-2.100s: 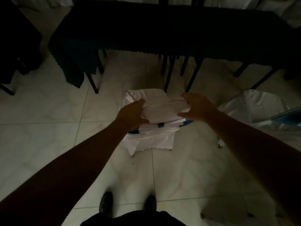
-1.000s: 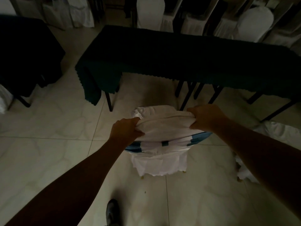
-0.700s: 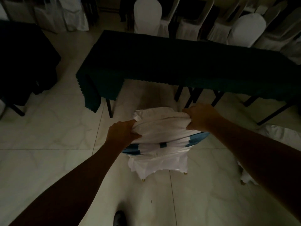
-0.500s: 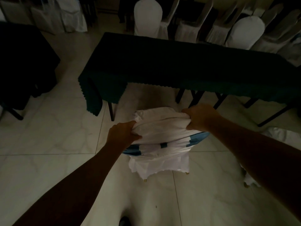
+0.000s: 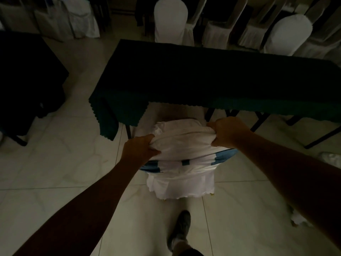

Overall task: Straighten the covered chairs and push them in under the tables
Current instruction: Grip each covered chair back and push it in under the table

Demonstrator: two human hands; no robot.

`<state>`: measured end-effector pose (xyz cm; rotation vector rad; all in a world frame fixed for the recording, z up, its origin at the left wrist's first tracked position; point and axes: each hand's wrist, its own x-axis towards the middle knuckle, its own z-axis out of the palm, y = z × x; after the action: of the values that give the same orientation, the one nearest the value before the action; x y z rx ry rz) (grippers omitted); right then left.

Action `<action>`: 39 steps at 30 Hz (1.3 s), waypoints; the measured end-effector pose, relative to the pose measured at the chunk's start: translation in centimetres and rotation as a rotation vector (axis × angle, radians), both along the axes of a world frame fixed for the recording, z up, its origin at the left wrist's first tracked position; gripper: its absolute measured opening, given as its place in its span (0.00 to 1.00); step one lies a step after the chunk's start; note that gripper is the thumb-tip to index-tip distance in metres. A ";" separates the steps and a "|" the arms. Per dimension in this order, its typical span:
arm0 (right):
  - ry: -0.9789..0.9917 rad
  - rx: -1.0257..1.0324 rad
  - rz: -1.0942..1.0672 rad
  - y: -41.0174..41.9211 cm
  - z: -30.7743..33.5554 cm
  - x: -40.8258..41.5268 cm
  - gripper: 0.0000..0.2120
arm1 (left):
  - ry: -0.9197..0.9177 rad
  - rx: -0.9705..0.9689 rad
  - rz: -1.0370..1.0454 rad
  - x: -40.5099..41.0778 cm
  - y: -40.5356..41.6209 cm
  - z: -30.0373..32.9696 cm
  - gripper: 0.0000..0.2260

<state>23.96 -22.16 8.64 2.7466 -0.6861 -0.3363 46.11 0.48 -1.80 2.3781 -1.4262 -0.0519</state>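
A chair in a white cover with a blue sash point(image 5: 184, 156) stands on the tile floor in front of me, its back towards me. My left hand point(image 5: 140, 150) grips the left top corner of the chair back. My right hand point(image 5: 228, 132) grips the right top corner. The front of the seat is at the near edge of a long table under a dark green cloth point(image 5: 212, 80). The chair's front legs are hidden by the cover.
Black table legs point(image 5: 258, 122) stand to the right of the chair. Another dark table point(image 5: 27, 80) is at the left. Several white covered chairs point(image 5: 171, 21) line the far side. Part of another white cover point(image 5: 299, 220) shows low at the right. My shoe point(image 5: 181, 228) is behind the chair.
With both hands on its back, the chair has moved forward towards the green table, and I have stepped after it. More of the far chairs show now.
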 end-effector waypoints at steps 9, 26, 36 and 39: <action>-0.047 0.072 0.040 -10.6 -1.0 5.3 0.29 | -0.003 0.022 0.035 4.8 -10.0 0.4 0.19; -0.126 0.114 0.040 -21.0 -2.9 13.9 0.23 | -0.028 0.125 0.031 15.5 -21.4 0.7 0.27; -0.176 0.112 -0.020 -21.3 -3.0 20.2 0.26 | -0.074 0.197 -0.025 22.4 -23.2 2.5 0.22; -0.194 0.143 -0.053 -21.6 -3.9 21.1 0.26 | -0.109 0.191 -0.037 23.7 -24.1 2.4 0.22</action>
<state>45.08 -43.78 4.76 2.9286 -0.8147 -0.1352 69.86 -23.59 0.63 2.5424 -1.5794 -0.0712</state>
